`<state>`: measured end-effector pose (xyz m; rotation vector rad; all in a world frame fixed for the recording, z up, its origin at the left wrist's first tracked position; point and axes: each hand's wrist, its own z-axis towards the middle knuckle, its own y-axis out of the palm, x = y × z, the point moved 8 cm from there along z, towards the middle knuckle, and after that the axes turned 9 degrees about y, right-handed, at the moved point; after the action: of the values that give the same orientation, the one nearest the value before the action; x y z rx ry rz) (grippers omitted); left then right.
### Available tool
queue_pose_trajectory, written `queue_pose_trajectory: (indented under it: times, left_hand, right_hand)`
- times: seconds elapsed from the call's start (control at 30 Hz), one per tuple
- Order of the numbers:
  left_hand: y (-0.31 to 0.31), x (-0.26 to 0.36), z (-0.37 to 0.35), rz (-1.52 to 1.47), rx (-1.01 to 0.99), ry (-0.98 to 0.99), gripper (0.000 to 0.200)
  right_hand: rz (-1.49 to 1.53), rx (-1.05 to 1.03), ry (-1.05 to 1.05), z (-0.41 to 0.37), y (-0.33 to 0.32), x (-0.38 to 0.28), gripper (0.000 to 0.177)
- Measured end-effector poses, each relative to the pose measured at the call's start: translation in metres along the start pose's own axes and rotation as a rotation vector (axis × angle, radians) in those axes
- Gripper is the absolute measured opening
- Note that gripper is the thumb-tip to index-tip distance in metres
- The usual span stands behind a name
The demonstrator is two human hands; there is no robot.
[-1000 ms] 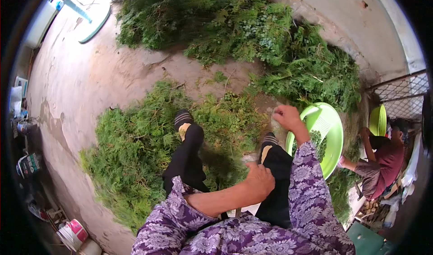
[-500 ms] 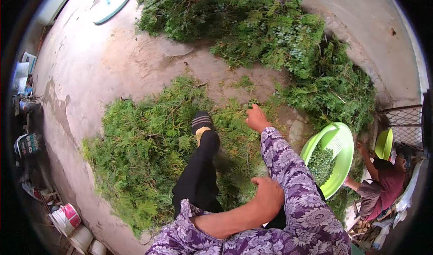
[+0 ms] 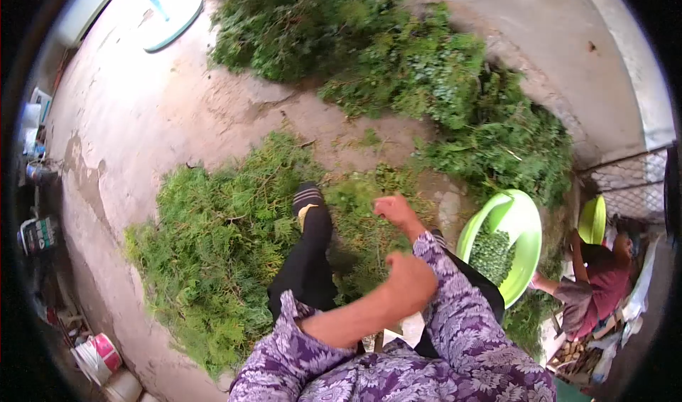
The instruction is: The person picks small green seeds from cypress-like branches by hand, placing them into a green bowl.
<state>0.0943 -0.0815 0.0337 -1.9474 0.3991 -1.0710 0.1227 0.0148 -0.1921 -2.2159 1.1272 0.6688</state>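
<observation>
My right hand [image 3: 398,212] is closed, its fingers curled over the cut greenery, with a blurred green sprig [image 3: 364,187] at the fingertips. My left hand [image 3: 413,283] is closed just below it, near the right cuff; whatever its fingers hold is hidden. Leafy evergreen branches [image 3: 220,253] lie in a broad heap under and left of the hands, around my outstretched foot [image 3: 307,194]. To the right, a lime-green basin [image 3: 526,242] leans at a tilt, with a pile of small green berries [image 3: 491,254] inside.
A larger bank of branches [image 3: 426,68] runs along the far wall. At the right, a person in a maroon top [image 3: 607,278] sits beside another green basin [image 3: 592,219]. A pedestal base [image 3: 174,25] stands far left; white buckets [image 3: 99,356] stand lower left.
My right hand has drawn back a little towards me, and my left hand has risen closer to it. The view has shifted slightly.
</observation>
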Motion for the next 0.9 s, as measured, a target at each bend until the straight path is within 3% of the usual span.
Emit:
queue_pose_trajectory:
  times: [0.13, 0.2, 0.3, 0.4, 0.43, 0.53, 0.6, 0.73, 0.8, 0.83, 0.9]
  left_hand:
    - [-0.023, -0.009, 0.002, 0.147, 0.190, -0.012, 0.012]
    - [-0.029, 0.005, -0.008, -0.139, 0.155, 0.148, 0.018]
    - [-0.049, 0.060, -0.042, -0.310, 0.266, 0.293, 0.028]
    - [-0.117, 0.180, -0.109, -0.071, 0.551, 0.739, 0.039]
    - [-0.137, 0.220, -0.132, 0.045, 0.597, 0.812, 0.035]
    - [-0.165, 0.318, -0.201, -0.070, 0.535, 1.000, 0.029]
    - [-0.154, 0.353, -0.238, -0.433, 0.955, 1.044, 0.026]
    - [-0.133, 0.399, -0.246, -0.192, 0.956, 1.050, 0.033]
    - [-0.143, 0.405, -0.245, -0.543, 0.859, 0.988, 0.034]
    - [-0.136, 0.408, -0.245, -0.534, 0.837, 0.994, 0.034]
    - [-0.118, 0.417, -0.246, -0.211, 0.844, 1.003, 0.031]
  right_hand:
    - [0.377, 0.042, 0.024, -0.111, -0.020, -0.006, 0.031]
    - [0.897, -0.005, -0.161, -0.168, -0.024, -0.012, 0.030]
    - [0.751, 0.091, -0.156, -0.232, -0.040, 0.010, 0.028]
    - [0.864, 0.223, -0.252, -0.312, -0.043, -0.003, 0.023]
    - [0.950, 0.157, -0.022, -0.300, -0.035, 0.025, 0.022]
    - [0.855, 0.176, -0.233, -0.307, -0.027, 0.037, 0.024]
    - [0.860, 0.150, -0.262, -0.323, -0.018, 0.028, 0.025]
    - [0.829, 0.111, -0.367, -0.354, -0.012, 0.009, 0.027]
    - [0.869, 0.122, -0.432, -0.370, -0.014, 0.000, 0.026]
    - [0.813, 0.113, -0.443, -0.375, -0.014, -0.003, 0.027]
    - [0.765, 0.107, -0.461, -0.388, -0.012, -0.005, 0.029]
